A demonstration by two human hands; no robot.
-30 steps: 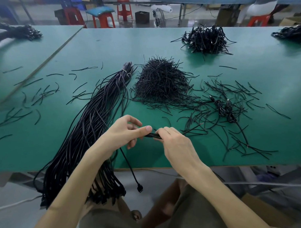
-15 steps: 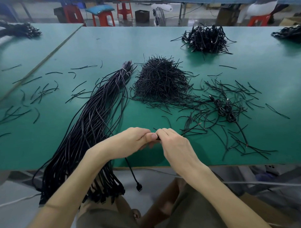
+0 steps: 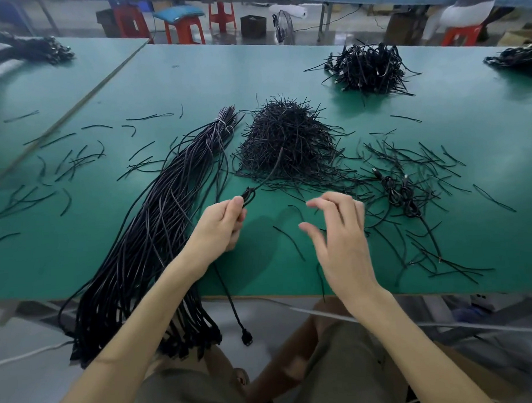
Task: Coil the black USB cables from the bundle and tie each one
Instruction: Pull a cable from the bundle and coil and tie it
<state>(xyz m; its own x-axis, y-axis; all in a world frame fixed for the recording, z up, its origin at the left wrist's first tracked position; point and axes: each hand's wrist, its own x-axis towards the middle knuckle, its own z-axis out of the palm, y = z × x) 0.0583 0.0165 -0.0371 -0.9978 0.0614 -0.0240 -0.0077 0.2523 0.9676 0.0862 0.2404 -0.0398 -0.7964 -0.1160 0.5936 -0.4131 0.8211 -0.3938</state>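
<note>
USB cable (image 3: 248, 197), black (small tight loop)

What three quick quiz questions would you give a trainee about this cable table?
1. True or false: the right hand grips a cable.
2. The left hand holds a folded cable. Where is its plug? A. In the right hand. B. Hanging below the table edge. C. On a red stool.
3. Fill in: the long bundle is bound near its far end by a ___ band.
Key: 1 false, that hand is open and empty. 2 B. 3 white.
</note>
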